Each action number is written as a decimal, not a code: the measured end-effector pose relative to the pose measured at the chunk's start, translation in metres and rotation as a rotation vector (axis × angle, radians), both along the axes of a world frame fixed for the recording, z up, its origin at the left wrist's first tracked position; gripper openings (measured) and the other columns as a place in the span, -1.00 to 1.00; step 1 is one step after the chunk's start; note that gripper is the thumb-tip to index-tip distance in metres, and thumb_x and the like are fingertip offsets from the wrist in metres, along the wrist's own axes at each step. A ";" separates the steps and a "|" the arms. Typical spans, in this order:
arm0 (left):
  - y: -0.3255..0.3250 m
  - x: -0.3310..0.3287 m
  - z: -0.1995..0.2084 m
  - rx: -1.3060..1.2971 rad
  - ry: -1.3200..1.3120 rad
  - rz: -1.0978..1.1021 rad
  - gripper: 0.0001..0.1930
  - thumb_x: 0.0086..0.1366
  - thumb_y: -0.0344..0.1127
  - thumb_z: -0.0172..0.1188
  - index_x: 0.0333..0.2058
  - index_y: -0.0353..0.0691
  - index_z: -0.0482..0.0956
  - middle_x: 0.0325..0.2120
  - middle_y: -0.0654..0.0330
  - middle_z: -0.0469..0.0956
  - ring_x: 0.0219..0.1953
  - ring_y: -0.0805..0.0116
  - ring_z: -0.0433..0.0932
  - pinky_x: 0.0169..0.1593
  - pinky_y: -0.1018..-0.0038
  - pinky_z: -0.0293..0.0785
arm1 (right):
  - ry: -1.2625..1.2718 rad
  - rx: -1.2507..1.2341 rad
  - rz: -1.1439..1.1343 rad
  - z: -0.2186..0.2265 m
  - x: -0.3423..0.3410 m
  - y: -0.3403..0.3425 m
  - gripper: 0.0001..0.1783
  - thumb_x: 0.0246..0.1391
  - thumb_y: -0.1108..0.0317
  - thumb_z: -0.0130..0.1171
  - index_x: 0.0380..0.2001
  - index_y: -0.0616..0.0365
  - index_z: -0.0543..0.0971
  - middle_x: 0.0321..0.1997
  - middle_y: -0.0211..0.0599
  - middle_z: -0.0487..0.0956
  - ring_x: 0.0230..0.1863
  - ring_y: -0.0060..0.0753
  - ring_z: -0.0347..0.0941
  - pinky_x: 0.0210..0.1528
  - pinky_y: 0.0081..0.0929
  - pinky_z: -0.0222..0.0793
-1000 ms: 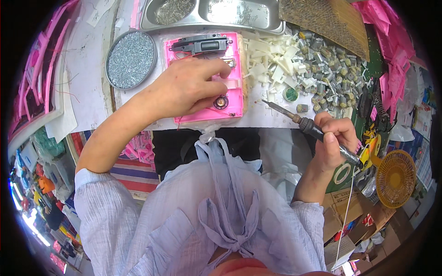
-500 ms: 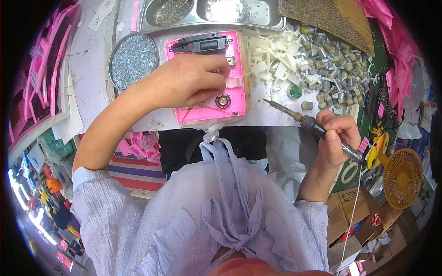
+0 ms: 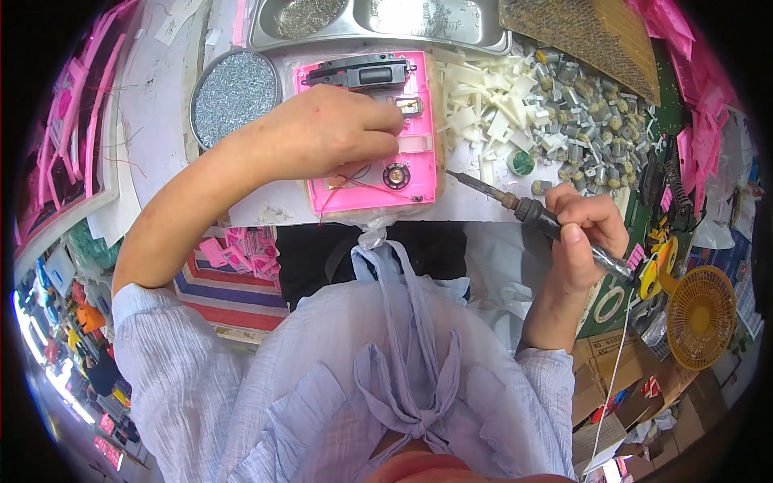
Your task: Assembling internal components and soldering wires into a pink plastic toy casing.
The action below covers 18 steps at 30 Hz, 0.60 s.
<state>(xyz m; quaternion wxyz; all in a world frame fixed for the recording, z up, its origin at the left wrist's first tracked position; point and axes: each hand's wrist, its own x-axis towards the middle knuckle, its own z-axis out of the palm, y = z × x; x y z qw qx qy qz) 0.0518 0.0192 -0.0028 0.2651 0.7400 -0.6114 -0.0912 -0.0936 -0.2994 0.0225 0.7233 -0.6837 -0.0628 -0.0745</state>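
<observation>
A pink plastic housing lies on the white workbench with a black part at its far end and a small round speaker near its front. My left hand rests on the housing, its fingertips pressing a small metal part. My right hand grips a soldering iron by its black handle. The iron's tip points left and hangs just right of the housing, not touching it.
A round tin of small screws sits left of the housing. A steel tray stands behind it. White plastic pieces and small grey motors are heaped to the right. An orange fan sits at the far right.
My left hand has slid up the housing, uncovering the round speaker. The soldering iron in my right hand has barely moved.
</observation>
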 end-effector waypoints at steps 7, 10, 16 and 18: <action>-0.002 0.003 0.008 0.081 -0.053 -0.082 -0.78 0.05 -0.37 0.24 -0.27 -0.24 0.60 -0.28 0.17 0.50 -0.29 0.14 0.59 -0.28 0.30 0.58 | -0.002 0.002 -0.005 0.001 0.002 0.006 -0.80 0.05 0.44 0.31 -0.36 0.31 0.49 -0.47 -0.27 0.48 -0.41 -0.46 0.36 -0.33 -0.56 0.23; 0.001 0.007 0.006 0.077 -0.037 -0.125 -0.78 0.05 -0.36 0.24 -0.28 -0.23 0.60 -0.26 0.18 0.50 -0.28 0.17 0.59 -0.28 0.31 0.58 | 0.020 0.009 -0.005 0.001 0.003 0.009 -0.79 0.05 0.43 0.31 -0.36 0.31 0.49 -0.47 -0.27 0.48 -0.40 -0.44 0.36 -0.32 -0.55 0.24; -0.003 0.009 0.010 0.237 -0.005 -0.133 -0.77 0.04 -0.34 0.25 -0.27 -0.22 0.59 -0.30 0.19 0.47 -0.25 0.21 0.59 -0.28 0.31 0.58 | 0.040 0.028 0.008 0.002 0.005 0.013 -0.77 0.05 0.40 0.33 -0.36 0.31 0.49 -0.46 -0.25 0.49 -0.40 -0.44 0.35 -0.31 -0.54 0.23; -0.004 0.008 0.010 0.223 -0.010 -0.123 -0.77 0.06 -0.33 0.23 -0.27 -0.22 0.59 -0.32 0.19 0.45 -0.24 0.22 0.59 -0.29 0.31 0.58 | 0.039 0.030 0.006 0.001 0.005 0.012 -0.76 0.05 0.40 0.34 -0.35 0.31 0.49 -0.45 -0.25 0.49 -0.40 -0.44 0.34 -0.31 -0.54 0.23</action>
